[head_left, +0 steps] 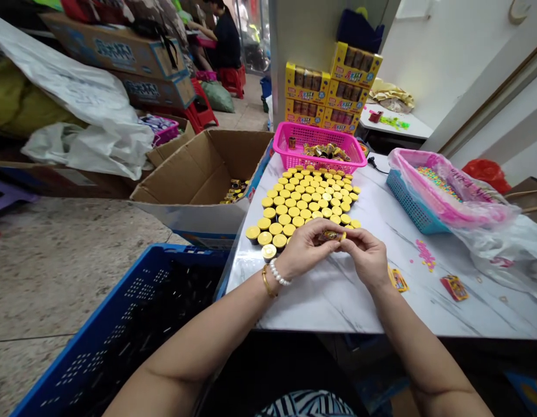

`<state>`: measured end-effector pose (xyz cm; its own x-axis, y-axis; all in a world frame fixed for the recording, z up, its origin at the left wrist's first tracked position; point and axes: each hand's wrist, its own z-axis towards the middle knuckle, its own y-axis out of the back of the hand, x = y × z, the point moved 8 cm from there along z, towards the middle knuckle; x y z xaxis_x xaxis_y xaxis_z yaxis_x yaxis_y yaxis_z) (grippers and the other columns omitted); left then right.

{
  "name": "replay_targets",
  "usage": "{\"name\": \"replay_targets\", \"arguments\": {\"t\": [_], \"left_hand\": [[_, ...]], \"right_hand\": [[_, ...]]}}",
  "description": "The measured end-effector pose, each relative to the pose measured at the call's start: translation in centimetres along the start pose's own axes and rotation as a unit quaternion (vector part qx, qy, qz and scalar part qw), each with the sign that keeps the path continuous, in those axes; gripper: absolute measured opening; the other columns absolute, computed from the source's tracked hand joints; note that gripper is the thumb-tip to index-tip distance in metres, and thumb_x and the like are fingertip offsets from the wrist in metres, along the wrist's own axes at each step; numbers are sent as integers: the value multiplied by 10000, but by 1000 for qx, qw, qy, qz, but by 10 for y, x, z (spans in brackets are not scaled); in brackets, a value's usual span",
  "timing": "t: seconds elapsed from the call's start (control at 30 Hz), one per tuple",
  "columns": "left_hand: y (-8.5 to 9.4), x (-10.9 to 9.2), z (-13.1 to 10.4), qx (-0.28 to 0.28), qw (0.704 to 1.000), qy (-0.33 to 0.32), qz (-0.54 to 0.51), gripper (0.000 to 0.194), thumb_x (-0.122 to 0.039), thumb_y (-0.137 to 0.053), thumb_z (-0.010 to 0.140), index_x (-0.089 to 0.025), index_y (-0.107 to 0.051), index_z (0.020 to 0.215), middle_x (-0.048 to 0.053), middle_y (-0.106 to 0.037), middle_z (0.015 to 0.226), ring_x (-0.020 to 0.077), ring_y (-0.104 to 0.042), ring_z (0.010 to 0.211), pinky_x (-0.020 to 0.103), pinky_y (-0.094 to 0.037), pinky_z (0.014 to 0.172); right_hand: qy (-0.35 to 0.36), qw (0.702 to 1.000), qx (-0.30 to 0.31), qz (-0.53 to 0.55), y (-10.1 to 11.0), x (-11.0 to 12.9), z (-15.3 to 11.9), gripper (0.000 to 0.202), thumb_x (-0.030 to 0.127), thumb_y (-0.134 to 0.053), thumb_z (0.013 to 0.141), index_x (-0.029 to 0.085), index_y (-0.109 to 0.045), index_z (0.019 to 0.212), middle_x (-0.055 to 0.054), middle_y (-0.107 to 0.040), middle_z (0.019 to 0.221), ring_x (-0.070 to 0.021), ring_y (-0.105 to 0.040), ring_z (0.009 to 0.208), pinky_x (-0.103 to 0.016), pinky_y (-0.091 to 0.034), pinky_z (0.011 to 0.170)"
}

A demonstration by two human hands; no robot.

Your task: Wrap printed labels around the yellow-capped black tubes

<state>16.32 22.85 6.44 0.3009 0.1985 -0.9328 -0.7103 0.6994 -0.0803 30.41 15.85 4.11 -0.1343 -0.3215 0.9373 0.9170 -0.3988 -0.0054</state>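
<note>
Over the front of the marble-patterned table (329, 310), my left hand (307, 246) is closed around a small printed tub (330, 234) lying on its side. My right hand (366, 255) pinches the yellow lid (343, 237) at the tub's right end. Whether the lid is fully seated cannot be seen. Just beyond both hands stand many upright tubs with yellow lids (298, 221), packed close in rows. Printed cards (398, 279) lie beside my right wrist, and a second stack of cards (454, 288) is farther right.
Behind the rows is a pink basket (290, 157) of loose tubs. A blue basket (409, 200) lined with plastic holds colourful beads; pink pieces (425, 255) lie nearby. Left of the table are a cardboard box (177, 179) and a blue crate (95, 327). A person (225, 35) sits far back.
</note>
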Motion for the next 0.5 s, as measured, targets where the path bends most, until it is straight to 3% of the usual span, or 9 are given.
{"name": "replay_targets", "arguments": {"t": [0.1,0.2,0.27,0.37,0.5], "left_hand": [[6,8,-1,-25,993,82,-76,553,-446,-776,851,-182,-627,1313,103,-682,1096,151,-668,789,259,-519,667],[10,11,-2,-32,988,131,-71,530,-532,-726,875,-116,-655,1194,50,-664,849,101,-577,613,231,-451,574],[9,11,-1,-7,989,137,-53,464,-497,-775,839,-103,-689,1070,35,-652,792,104,-574,646,227,-455,610],[8,9,0,17,992,122,-36,435,-446,-815,807,-126,-707,1081,44,-683,874,118,-602,734,230,-473,668],[5,13,0,25,988,144,-50,433,-488,-802,813,-118,-688,1007,22,-664,769,94,-571,626,211,-446,585]], "right_hand": [[57,998,-9,-13,1,12,2,279,285,-827,827,248,-756,1094,-56,-727,1048,-206,-730,950,-380,-651,857],[124,990,12,-61,-4,24,-4,324,253,-823,828,279,-755,1144,-79,-669,1189,-234,-692,1098,-389,-648,902],[115,990,31,-77,-8,21,-7,351,241,-817,834,280,-747,1175,-80,-679,1177,-228,-703,1060,-391,-654,892],[66,996,31,-58,-7,9,-10,383,234,-824,833,271,-727,1201,-57,-728,1071,-201,-730,940,-391,-651,885],[33,997,56,-35,-8,6,-6,407,262,-845,815,269,-719,1202,-42,-726,1019,-173,-710,870,-347,-649,820]]}}
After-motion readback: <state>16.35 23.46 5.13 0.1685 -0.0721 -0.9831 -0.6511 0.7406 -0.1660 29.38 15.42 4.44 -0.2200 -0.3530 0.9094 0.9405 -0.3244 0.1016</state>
